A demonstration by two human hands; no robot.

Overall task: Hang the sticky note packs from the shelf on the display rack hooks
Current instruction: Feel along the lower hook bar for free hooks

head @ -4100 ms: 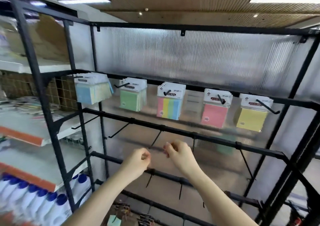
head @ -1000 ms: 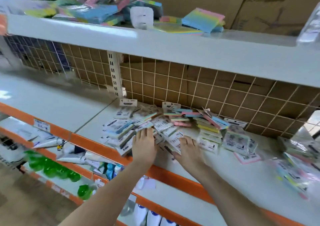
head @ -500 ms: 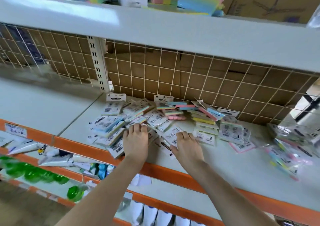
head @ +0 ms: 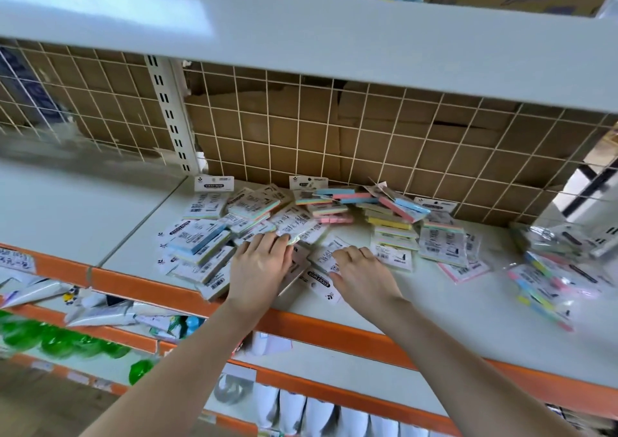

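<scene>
1. I am at the pick-up step: both hands are down on the heap of sticky note packs (head: 267,225) on the white shelf (head: 418,306), close to its orange front edge (head: 334,331).
2. My left hand (head: 259,269) lies flat, palm down, over packs near the edge, its fingertips (head: 267,237) touching the next layer. It presses more than it grips, fingers fairly straight.
3. My right hand (head: 361,276) rests on a white-backed pack (head: 321,281); its fingers are somewhat bent, but I cannot tell whether they have closed on anything.
4. More packs lean against the wire grid (head: 334,128) at the back.
5. The display rack and its hooks are out of view, so nothing is hung from this reach yet.
6. Next I judge I must gather a few packs, square them so the header holes line up, lift them clear without dragging loose ones over the edge, then turn toward the rack.
</scene>
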